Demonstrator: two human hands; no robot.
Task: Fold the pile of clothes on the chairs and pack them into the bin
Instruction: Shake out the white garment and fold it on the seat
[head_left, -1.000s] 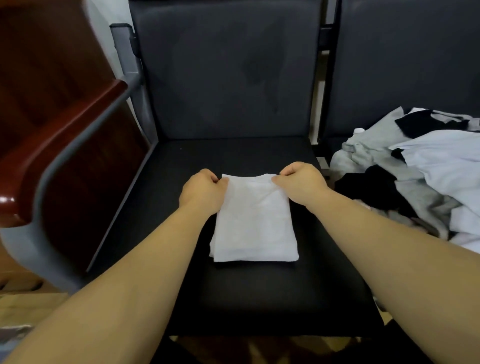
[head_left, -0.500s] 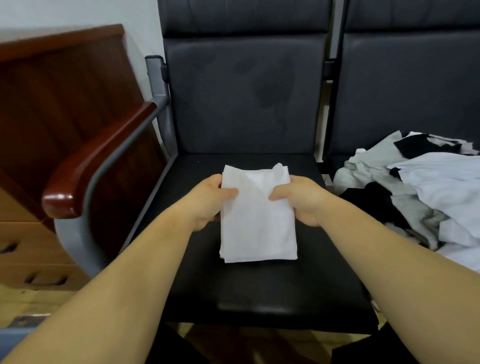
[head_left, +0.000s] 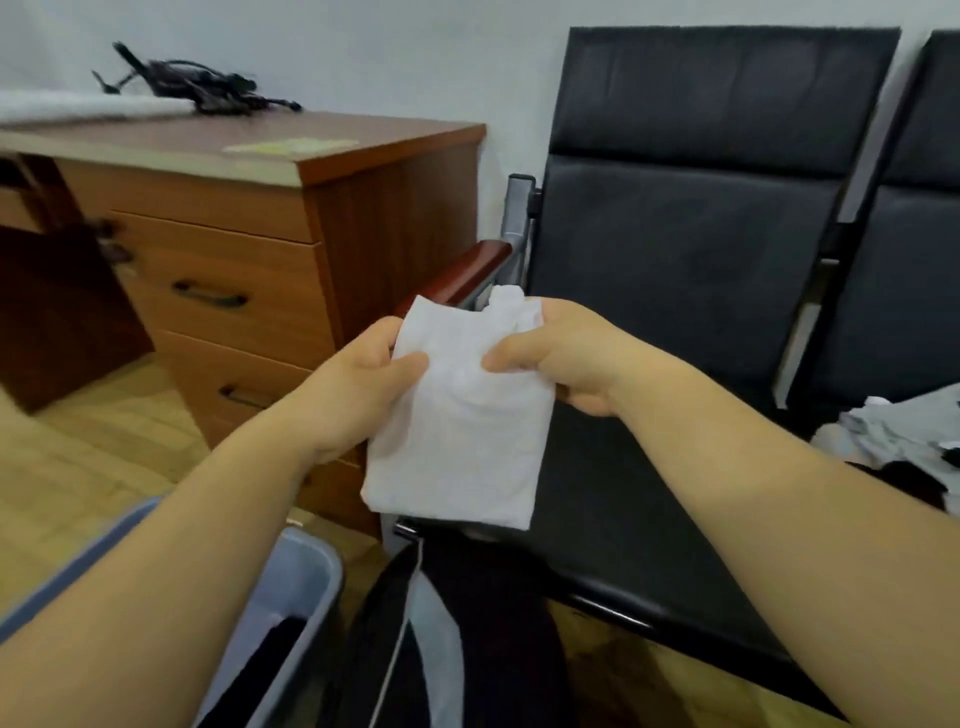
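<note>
A folded white garment (head_left: 462, 421) hangs in the air over the left edge of the black chair seat (head_left: 639, 519). My left hand (head_left: 358, 384) pinches its left upper edge and my right hand (head_left: 561, 353) grips its right upper edge. The grey-blue bin (head_left: 306, 582) stands on the floor at the lower left, below my left forearm, with something dark inside. The pile of grey, white and black clothes (head_left: 904, 447) lies on the neighbouring seat at the right edge, partly cut off by the frame.
A wooden desk with drawers (head_left: 249, 270) stands left of the chair, with dark cables (head_left: 197, 83) on top. The chair's red-brown armrest (head_left: 467, 270) sits behind the garment. A dark garment or bag (head_left: 457, 639) is at the bottom centre. The floor is wooden.
Both hands lifted the folded white garment off the seat and carried it left toward the bin. The view swung left, bringing the desk and bin into sight.
</note>
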